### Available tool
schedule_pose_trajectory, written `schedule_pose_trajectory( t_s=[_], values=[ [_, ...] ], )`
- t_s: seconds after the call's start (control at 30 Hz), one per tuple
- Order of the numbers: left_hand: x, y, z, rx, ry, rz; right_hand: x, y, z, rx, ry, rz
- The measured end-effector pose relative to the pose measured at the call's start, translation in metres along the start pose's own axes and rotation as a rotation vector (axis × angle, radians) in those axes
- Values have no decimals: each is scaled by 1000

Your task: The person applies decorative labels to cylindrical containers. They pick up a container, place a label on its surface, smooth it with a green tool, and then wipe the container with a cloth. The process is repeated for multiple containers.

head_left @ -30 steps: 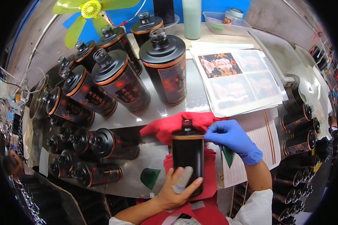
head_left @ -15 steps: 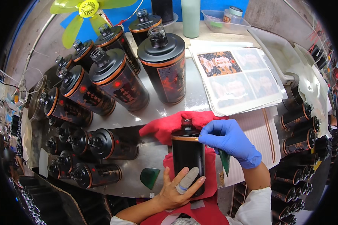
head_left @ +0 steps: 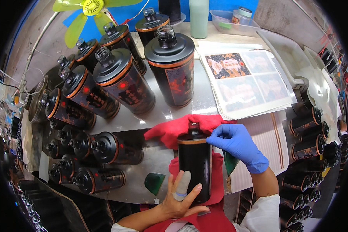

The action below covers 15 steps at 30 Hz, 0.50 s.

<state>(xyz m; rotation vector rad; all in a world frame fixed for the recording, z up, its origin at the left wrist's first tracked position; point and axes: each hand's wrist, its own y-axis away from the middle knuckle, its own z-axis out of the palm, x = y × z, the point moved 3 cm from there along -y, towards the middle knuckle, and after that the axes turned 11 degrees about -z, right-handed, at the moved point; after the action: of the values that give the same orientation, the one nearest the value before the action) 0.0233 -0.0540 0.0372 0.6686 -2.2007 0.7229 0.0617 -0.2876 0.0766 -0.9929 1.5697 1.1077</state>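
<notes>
The bottle (head_left: 194, 160) points neck-away, left hand (head_left: 178, 203) spread against its lower end, right hand (head_left: 240, 145) pinched at its shoulder, clutching a green scraper (head_left: 230, 164).

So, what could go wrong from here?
The black bottle could slip, as the left hand rests spread fingers against its lower part. The gloved right hand, pinched near the orange band, might smudge it. The pointed green piece hanging below that hand could scrape the bottle.
</notes>
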Motion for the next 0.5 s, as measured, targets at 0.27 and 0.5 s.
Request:
schedule_pose_trajectory(
  t_s=[0.27,0.5],
  values=[
    [-19,-8,1,-173,70,14,24,5,-24,125,-159,74],
    [-39,-23,-17,89,555,-197,94,37,-30,108,-797,331]
  ],
)
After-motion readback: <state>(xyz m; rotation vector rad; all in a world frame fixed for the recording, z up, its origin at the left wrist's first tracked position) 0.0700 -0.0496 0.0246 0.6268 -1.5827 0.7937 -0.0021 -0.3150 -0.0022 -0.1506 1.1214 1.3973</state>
